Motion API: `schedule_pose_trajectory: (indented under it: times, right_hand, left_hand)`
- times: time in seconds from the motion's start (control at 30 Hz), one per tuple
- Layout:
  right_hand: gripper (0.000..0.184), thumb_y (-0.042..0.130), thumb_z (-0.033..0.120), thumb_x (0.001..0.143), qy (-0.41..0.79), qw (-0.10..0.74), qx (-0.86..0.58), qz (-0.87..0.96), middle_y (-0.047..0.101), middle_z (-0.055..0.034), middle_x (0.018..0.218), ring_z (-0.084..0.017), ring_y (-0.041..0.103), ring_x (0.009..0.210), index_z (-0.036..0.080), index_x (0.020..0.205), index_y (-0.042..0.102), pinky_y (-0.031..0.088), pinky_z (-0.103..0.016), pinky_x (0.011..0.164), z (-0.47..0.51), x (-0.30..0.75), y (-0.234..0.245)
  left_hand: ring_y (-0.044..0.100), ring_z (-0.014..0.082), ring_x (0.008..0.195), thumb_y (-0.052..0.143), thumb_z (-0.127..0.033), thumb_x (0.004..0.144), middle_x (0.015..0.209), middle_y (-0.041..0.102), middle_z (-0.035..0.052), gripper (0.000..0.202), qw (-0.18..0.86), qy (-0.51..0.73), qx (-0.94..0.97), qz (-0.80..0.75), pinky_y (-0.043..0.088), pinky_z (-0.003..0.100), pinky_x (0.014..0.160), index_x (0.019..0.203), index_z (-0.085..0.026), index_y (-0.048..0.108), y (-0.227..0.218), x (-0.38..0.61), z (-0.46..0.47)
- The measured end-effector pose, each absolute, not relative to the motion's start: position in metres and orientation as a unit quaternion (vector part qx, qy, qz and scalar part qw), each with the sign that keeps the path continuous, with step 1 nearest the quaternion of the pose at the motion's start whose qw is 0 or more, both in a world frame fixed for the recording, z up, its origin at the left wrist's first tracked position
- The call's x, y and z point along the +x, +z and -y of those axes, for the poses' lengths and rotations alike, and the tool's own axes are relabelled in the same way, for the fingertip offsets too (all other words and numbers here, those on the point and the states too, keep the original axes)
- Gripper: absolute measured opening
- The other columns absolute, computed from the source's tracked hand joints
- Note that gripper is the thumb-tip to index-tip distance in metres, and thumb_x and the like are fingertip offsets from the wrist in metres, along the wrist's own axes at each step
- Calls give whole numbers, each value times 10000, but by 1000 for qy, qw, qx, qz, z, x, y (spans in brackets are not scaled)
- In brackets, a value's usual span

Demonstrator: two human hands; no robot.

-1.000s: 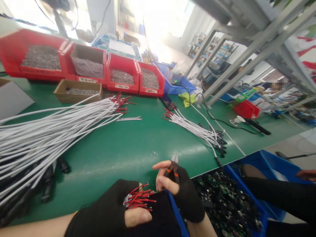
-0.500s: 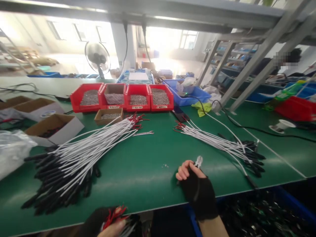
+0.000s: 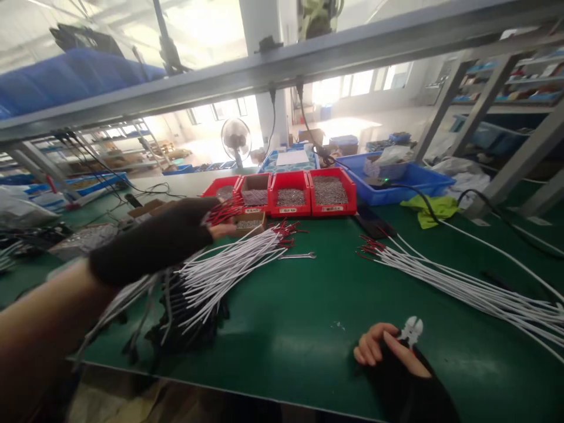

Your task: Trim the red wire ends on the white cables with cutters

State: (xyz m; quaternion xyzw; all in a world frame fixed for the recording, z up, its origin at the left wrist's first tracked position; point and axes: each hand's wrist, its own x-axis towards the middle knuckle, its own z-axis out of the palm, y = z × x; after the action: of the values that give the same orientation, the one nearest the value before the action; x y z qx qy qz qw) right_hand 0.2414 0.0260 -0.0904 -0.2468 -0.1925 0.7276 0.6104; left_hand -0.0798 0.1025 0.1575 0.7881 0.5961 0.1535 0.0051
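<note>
My left hand (image 3: 194,226), in a black fingerless glove, is closed round a bundle of cables whose red wire ends (image 3: 225,211) stick out past the fingers. Their grey-white lengths hang down below the forearm. Just beside it lies a pile of white cables (image 3: 238,258) with red tips and black ends. My right hand (image 3: 388,352), gloved the same way, is wrapped round a pair of cutting pliers (image 3: 411,330), low over the bench, with the metal jaws apart. A second cable bundle (image 3: 453,279) lies on the right.
Red bins (image 3: 332,191) of small metal parts line the back, with a small cardboard box (image 3: 249,224) in front. An open-end wrench (image 3: 298,255) lies mid-bench. Behind stand a blue bin (image 3: 409,182) and a yellow-green cloth (image 3: 432,210). Metal shelf posts (image 3: 497,182) rise at right.
My left hand has risen from below the bench edge to above the left cable pile, carrying its bundle. The view has swung left; my right hand still grips the pliers.
</note>
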Motion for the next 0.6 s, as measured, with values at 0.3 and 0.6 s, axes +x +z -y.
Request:
schedule_pose_trajectory:
  times: [0.3, 0.6]
  right_hand:
    - [211, 750, 354, 765, 706, 645, -227, 183, 525, 13, 496, -97, 521, 463, 179, 705, 650, 447, -235, 502, -26, 234, -102]
    - [190, 722, 330, 814, 741, 607, -196, 209, 571, 2, 584, -119, 563, 547, 168, 749, 646, 476, -284, 584, -27, 238, -96]
  left_hand:
    - [626, 209, 945, 616, -282, 932, 1069, 628, 87, 257, -24, 65, 806, -588, 542, 390, 831, 1123, -111, 599, 19, 16, -220]
    - [323, 364, 1358, 742, -502, 748, 1483, 357, 169, 831, -119, 94, 868, -473, 276, 520, 1126, 1434, -164, 416, -19, -17, -165]
